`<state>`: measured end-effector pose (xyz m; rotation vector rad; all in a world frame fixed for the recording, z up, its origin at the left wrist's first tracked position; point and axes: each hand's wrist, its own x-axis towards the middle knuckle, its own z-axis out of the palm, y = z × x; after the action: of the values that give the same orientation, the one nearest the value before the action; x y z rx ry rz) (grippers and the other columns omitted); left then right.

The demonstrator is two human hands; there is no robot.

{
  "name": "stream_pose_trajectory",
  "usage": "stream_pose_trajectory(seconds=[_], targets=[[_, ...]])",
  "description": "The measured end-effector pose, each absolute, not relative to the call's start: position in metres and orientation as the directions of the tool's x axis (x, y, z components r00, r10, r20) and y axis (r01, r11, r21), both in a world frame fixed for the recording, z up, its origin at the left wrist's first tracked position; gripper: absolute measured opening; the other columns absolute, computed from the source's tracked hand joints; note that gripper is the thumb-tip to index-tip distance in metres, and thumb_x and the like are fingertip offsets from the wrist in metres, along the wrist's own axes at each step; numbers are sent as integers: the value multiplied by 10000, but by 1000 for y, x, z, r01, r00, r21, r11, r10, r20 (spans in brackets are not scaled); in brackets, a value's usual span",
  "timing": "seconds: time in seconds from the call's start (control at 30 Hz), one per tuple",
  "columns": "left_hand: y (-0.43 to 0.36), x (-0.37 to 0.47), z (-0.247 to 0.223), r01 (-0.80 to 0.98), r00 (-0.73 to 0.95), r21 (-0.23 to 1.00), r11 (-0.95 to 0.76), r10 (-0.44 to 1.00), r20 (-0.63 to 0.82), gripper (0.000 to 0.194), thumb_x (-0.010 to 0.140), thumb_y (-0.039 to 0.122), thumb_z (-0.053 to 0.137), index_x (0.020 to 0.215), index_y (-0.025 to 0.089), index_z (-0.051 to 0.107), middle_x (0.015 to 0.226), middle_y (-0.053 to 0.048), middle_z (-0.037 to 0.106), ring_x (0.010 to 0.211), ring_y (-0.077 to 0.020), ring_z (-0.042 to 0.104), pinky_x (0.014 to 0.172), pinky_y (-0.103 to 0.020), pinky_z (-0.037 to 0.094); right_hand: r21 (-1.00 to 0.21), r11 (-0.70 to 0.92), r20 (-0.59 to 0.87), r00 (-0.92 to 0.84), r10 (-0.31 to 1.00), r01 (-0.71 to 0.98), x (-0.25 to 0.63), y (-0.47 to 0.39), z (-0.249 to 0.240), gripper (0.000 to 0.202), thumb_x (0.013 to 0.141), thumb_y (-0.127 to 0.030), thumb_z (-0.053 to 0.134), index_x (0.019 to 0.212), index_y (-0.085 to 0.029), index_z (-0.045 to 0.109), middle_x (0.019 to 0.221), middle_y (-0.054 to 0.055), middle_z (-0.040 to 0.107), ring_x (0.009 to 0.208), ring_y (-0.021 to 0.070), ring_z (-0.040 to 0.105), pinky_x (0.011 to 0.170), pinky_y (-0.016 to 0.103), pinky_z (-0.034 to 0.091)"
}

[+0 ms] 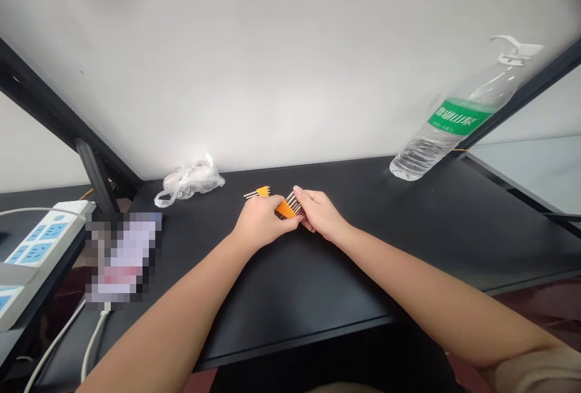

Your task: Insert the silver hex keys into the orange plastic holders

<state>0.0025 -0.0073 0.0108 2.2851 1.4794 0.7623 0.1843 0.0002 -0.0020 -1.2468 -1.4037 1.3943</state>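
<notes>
Between my hands is a bundle of thin metal rods (293,201) with an orange band (285,209) around it. The thumb and index finger of my left hand (261,220) close on the banded part. My right hand (323,214) pinches the rods' right end, its fingers partly hidden behind them. Just beyond my left hand lies a second small group of similar rods with an orange band (262,191), partly covered by that hand. What kind of rods they are is too small to tell.
A water bottle (458,120) with a green label stands back right. A crumpled clear plastic bag (190,180) lies back left. On the left are a blurred-out phone (127,254) with a white cable (93,344) and a power strip (45,241). The black tabletop (299,296) ends near my body.
</notes>
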Motion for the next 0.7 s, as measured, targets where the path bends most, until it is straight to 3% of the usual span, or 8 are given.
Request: stream_pose_trajectory(seconds=[0.2,0.4,0.5,0.7], targets=[[-6,3,9,747,349,501,-437,899,264,433,796,535,727,639,212,484,565,27,515,530,-123,431,550,-292,314,-973,-30,-84,-230,970,230,186,-2,1,600,944,-724,521,654,-201,490,515,-26,499,410,93,434,392,233,333],[-7,5,12,696,369,556,-454,891,265,264,822,419,719,742,211,578,637,27,605,572,-129,509,578,-283,370,-959,20,-59,-267,962,283,185,-5,6,636,966,-724,469,619,-191,473,519,-22,491,452,93,437,444,235,327],[-9,7,13,689,366,578,-437,899,242,256,821,440,732,797,214,614,662,25,631,577,-134,530,565,-284,369,-982,25,-24,-257,966,187,185,-4,5,634,953,-716,512,609,-187,460,537,-28,458,476,80,395,442,226,294],[-11,7,13,649,341,631,-426,904,260,287,820,459,741,764,210,610,681,28,643,595,-126,539,574,-278,378,-966,-244,-201,-340,918,-86,186,-2,3,586,905,-713,616,648,-209,463,457,-74,369,328,55,247,326,230,161]])
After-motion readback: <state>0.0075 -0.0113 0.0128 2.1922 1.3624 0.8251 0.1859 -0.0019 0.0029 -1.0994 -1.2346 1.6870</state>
